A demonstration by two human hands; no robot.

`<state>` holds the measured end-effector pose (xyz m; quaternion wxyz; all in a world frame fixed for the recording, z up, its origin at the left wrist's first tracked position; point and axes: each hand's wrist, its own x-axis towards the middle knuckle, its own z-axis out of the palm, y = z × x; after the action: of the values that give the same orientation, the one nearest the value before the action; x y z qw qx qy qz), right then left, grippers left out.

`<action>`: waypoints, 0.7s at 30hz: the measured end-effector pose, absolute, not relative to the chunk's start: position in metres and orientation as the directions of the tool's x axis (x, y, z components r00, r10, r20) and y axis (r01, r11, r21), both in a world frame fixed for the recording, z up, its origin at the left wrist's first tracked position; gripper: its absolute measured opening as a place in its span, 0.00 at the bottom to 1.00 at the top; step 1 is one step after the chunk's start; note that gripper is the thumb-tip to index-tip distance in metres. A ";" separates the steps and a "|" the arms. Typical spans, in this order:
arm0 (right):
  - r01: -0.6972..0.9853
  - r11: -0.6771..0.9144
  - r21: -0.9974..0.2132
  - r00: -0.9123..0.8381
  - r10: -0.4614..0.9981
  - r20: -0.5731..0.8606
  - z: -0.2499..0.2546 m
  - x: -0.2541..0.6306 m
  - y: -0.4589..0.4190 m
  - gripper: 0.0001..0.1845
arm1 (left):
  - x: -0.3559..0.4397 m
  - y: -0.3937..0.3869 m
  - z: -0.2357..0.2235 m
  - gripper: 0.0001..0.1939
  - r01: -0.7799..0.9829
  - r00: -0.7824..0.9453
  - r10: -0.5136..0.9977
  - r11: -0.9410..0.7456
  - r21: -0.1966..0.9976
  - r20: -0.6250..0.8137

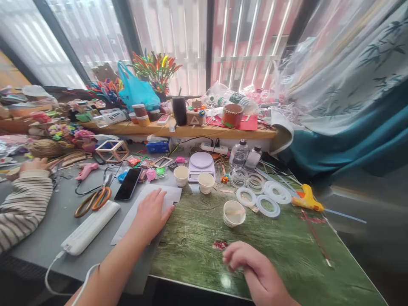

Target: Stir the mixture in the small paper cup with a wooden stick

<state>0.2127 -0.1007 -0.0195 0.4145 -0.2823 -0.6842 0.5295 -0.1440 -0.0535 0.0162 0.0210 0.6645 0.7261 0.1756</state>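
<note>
My left hand lies flat, fingers stretched out, on a sheet of white paper at the edge of the green mat. My right hand rests on the mat near the front edge with fingers curled together in a pinch; what they hold, if anything, is too small to see. A small red floral piece lies on the mat just left of those fingers. A white paper cup with a stick in it stands a little beyond.
Two more cups, a small scale, clear rings, bottles, a yellow glue gun, a phone, scissors and a white power bank surround me. Another person's striped sleeve is at left. A cluttered shelf runs behind.
</note>
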 end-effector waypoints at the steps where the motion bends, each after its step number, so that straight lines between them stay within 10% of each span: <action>1: 0.013 0.446 -0.895 -0.561 0.744 0.363 -0.021 0.228 -0.097 0.10 | -0.148 -0.053 0.017 0.26 0.941 -0.165 0.968 0.098 0.323 0.188; 4: 0.247 0.646 -0.722 -0.494 0.725 0.480 -0.028 0.261 -0.084 0.09 | -0.145 -0.053 0.024 0.21 0.908 -0.190 0.961 0.094 0.409 0.199; 11: 0.409 0.190 -0.893 0.159 0.948 0.274 -0.046 0.268 -0.069 0.07 | -0.048 -0.028 0.053 0.18 0.496 0.043 0.945 -0.302 0.814 0.325; 21: 0.402 0.130 -0.906 0.179 0.959 0.218 -0.042 0.254 -0.064 0.07 | -0.008 0.017 0.032 0.16 0.422 0.287 0.855 -0.518 0.744 0.433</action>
<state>0.2544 -0.0641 -0.0417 0.4867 -0.5940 -0.5731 0.2862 -0.0076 0.0174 0.0317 0.2545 0.7608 0.4196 0.4247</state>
